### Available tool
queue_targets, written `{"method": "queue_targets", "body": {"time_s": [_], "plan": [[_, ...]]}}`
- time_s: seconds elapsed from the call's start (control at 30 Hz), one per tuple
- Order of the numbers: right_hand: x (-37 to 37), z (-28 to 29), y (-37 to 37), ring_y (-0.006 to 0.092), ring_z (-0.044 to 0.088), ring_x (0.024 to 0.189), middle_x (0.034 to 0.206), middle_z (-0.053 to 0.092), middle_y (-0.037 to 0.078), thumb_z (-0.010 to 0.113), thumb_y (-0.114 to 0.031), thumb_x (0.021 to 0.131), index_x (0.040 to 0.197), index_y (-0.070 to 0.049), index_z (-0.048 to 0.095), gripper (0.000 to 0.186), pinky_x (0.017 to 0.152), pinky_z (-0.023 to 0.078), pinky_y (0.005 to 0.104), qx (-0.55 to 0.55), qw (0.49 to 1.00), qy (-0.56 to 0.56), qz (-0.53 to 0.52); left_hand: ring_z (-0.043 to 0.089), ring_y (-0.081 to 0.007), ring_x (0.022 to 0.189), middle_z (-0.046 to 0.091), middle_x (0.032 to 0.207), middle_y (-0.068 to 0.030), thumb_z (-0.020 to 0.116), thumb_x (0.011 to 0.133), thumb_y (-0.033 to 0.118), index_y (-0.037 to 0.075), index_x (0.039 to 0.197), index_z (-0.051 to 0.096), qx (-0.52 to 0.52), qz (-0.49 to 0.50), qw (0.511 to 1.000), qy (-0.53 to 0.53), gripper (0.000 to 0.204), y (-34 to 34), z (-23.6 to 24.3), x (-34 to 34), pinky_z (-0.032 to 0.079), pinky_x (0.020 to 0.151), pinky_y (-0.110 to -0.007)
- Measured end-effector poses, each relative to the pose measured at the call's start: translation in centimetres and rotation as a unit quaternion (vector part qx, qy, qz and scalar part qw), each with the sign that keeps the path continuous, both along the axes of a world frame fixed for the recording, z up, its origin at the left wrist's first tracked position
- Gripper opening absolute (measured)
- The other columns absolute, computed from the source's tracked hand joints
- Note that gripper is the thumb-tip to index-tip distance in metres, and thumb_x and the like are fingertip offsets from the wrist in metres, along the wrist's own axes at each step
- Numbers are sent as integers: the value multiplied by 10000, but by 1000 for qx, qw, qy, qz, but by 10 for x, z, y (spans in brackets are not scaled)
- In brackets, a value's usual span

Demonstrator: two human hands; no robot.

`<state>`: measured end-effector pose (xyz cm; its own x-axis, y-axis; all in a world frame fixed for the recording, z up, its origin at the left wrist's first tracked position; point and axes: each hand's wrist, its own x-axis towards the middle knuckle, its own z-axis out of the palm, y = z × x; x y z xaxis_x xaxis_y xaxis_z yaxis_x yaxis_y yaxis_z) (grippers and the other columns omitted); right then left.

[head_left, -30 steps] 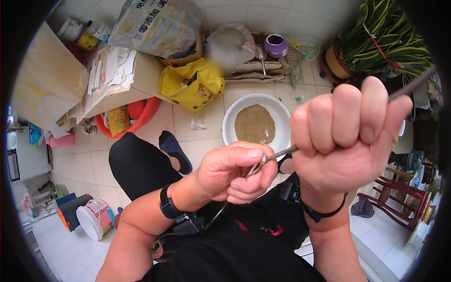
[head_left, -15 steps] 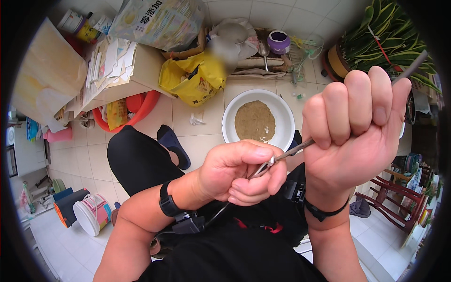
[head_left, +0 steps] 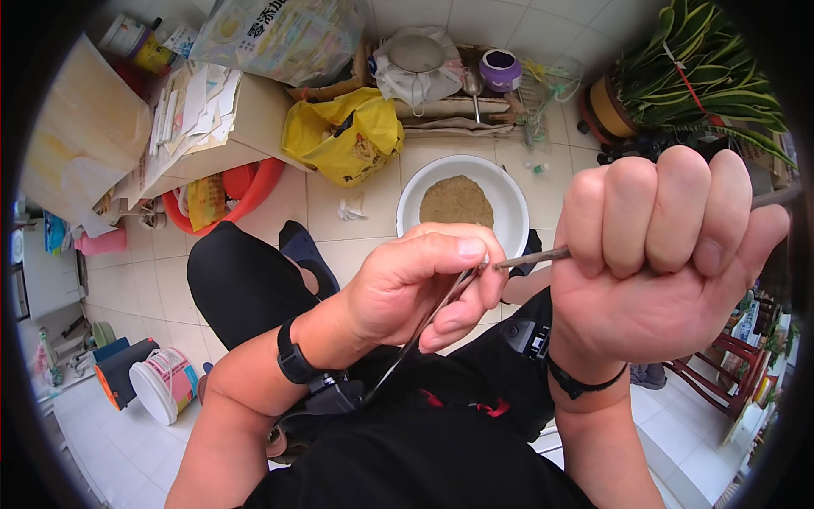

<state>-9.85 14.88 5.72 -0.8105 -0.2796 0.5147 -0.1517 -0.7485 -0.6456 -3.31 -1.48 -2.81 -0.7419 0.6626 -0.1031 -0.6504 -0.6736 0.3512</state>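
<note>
My right hand (head_left: pixel 653 246) is a fist, palm side up, around a thin dark brown stick (head_left: pixel 534 259). One end juts toward my left hand, and the other emerges past the thumb side. My left hand (head_left: pixel 424 288) pinches a slim shiny metal strip (head_left: pixel 449 297) between thumb and fingers. That strip slants down toward my lap; its exact kind I cannot make out. The stick's end lies close by the left fingertips, and whether it touches the metal I cannot tell. Below both hands, a white enamel basin (head_left: pixel 511 204) on the floor holds a brown, earth-like mass (head_left: pixel 456 202).
Behind the basin stand a yellow plastic bag (head_left: pixel 343 136), a purple jar (head_left: pixel 500 72) and a sieve (head_left: pixel 415 53). A potted plant (head_left: pixel 712 76) is at the far right. To the left are a red tub (head_left: pixel 254 199), stacked papers (head_left: pixel 199 106) and a white bucket (head_left: pixel 164 386).
My right fist has shifted to the right with the stick, and the stick's near end now shows at the left fingertips. The metal strip in my left hand now shows more fully.
</note>
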Motion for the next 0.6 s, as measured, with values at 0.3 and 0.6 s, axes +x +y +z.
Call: {"method": "queue_targets", "body": {"time_s": [0.3, 0.6], "plan": [[-1, 0, 0, 113, 222, 483, 612, 319, -38, 355, -429, 1130, 766, -173, 374, 446, 455, 240, 278, 12, 1000, 24, 14, 405, -137, 373, 466, 556, -83, 415, 1077, 261, -78, 924, 555, 4, -20, 1000, -8, 397, -1, 3, -6, 351, 353, -271], [-1, -6, -6, 124, 227, 480, 613, 344, -33, 321, -483, 1129, 766, -180, 370, 476, 469, 241, 301, 56, 997, 43, 15, 244, -59, 411, 337, 563, 39, 328, 1132, 400, -38, 959, 573, 65, -45, 994, -73, 530, 4, 0, 0, 208, 365, -243]]}}
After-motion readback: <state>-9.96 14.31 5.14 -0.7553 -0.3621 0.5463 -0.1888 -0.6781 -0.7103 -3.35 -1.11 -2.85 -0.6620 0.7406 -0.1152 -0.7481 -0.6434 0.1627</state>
